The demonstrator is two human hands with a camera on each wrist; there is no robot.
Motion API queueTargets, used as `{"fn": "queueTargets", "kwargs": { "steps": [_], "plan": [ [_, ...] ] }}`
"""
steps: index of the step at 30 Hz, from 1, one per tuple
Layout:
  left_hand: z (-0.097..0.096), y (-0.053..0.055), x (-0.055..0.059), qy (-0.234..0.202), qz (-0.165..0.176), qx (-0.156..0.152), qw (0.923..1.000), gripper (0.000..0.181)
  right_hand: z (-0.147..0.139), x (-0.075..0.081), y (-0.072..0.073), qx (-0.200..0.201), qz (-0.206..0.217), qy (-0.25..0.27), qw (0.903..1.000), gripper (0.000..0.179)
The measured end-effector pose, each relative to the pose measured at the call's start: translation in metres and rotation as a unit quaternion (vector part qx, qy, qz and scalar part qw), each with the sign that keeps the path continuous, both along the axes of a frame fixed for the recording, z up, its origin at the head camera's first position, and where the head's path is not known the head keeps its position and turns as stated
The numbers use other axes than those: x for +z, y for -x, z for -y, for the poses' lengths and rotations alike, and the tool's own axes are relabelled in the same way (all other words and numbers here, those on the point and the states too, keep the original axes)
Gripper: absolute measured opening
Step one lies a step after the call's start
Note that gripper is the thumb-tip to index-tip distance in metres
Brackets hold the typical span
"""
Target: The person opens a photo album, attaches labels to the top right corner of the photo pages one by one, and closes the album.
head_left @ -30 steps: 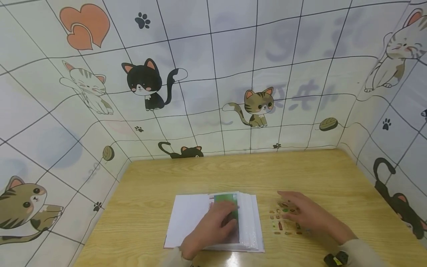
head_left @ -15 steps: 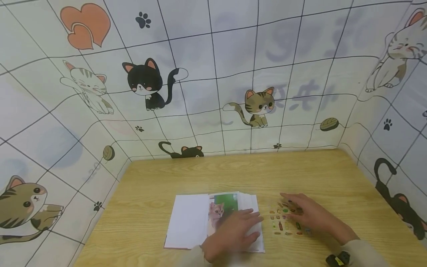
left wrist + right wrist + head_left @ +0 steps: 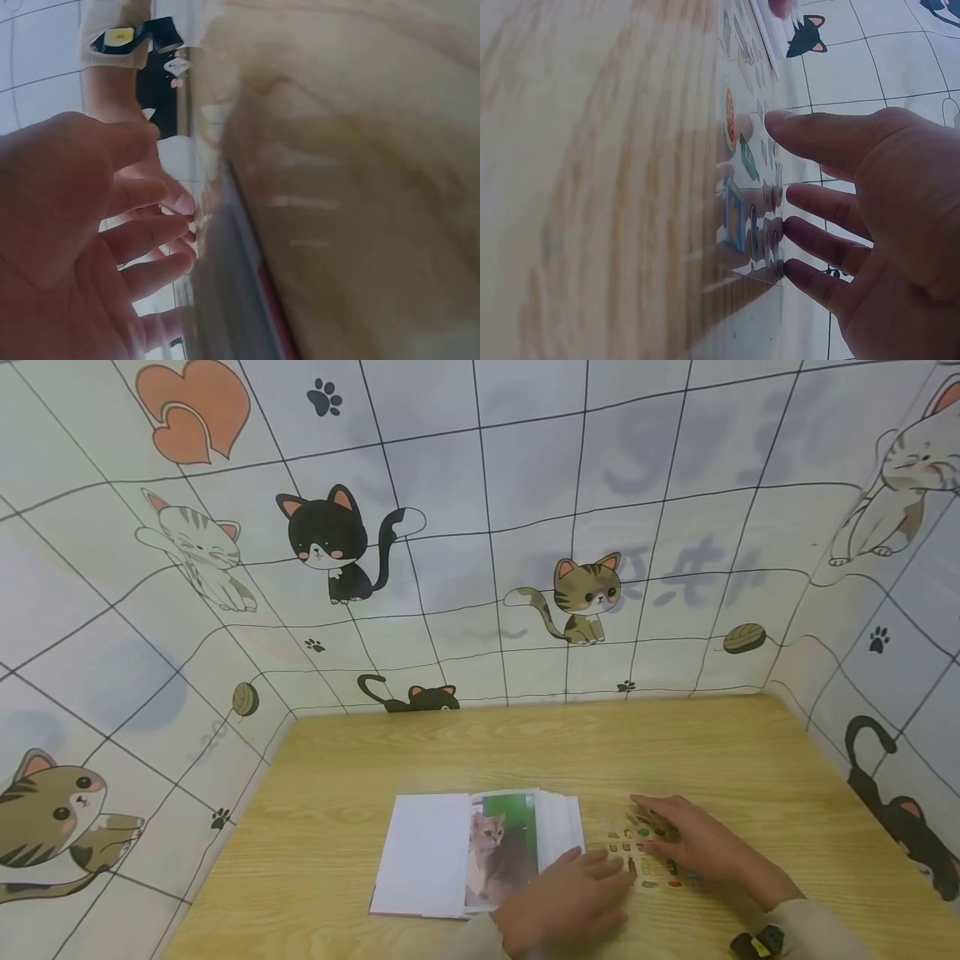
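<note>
A small photo album (image 3: 423, 852) lies spread on the table, a blank white page on its left. On its right side, a cat photo (image 3: 504, 852) with a green background shows in a sleeve. My left hand (image 3: 567, 897) is over the album's lower right corner, fingers loosely extended toward the sticker sheet; nothing is in its grasp. Just right of the album lies a clear sheet of small food stickers (image 3: 628, 847). My right hand (image 3: 705, 842) rests at that sheet's right part, covering some stickers. In the right wrist view its fingertips (image 3: 799, 196) touch or nearly touch the sheet, without curling round it.
The wood-grain table (image 3: 330, 777) runs back to a white wall (image 3: 450, 568) with cat drawings and grid lines. Similar walls rise at the left and right. A dark band with a yellow patch (image 3: 759, 943) is on the right wrist.
My left hand has moved right and toward me, off the photo and across the album to its lower right, uncovering the cat picture. My right hand stays almost still at the sticker sheet.
</note>
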State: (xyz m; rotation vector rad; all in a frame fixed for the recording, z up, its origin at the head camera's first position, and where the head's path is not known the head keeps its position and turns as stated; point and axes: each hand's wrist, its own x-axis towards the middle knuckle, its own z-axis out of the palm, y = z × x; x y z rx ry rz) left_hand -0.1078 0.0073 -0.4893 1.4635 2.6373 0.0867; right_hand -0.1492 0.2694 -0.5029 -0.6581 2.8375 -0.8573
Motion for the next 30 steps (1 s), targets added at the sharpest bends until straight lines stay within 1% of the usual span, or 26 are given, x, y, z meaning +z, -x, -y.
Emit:
{"fn": "queueTargets", "kwargs": {
  "steps": [5, 6, 11, 19, 25, 30],
  "plan": [
    [-0.007, -0.003, -0.004, 0.028, 0.046, 0.013, 0.9984, 0.055, 0.001, -0.001, 0.0, 0.005, -0.013, -0.001, 0.9999, 0.066],
    [-0.008, -0.004, -0.004, 0.032, 0.05, 0.016, 0.9981, 0.056, 0.001, -0.001, 0.0, 0.005, -0.016, -0.004, 0.9998, 0.066],
    [-0.011, -0.006, -0.007, 0.041, 0.046, 0.026, 0.9978, 0.059, 0.0, -0.002, 0.0, 0.003, -0.03, -0.005, 0.9995, 0.066],
    [-0.012, -0.007, -0.009, 0.047, 0.052, 0.035, 0.997, 0.067, 0.0, -0.002, -0.001, -0.003, -0.024, -0.008, 0.9997, 0.065],
    [-0.013, -0.007, -0.005, 0.036, 0.074, 0.053, 0.9952, 0.068, 0.001, -0.001, -0.001, -0.008, -0.011, -0.005, 0.9999, 0.064],
    [-0.012, -0.007, -0.002, 0.034, 0.079, 0.065, 0.9942, 0.069, 0.002, -0.001, -0.001, -0.016, 0.001, -0.01, 0.9998, 0.063]
  ]
}}
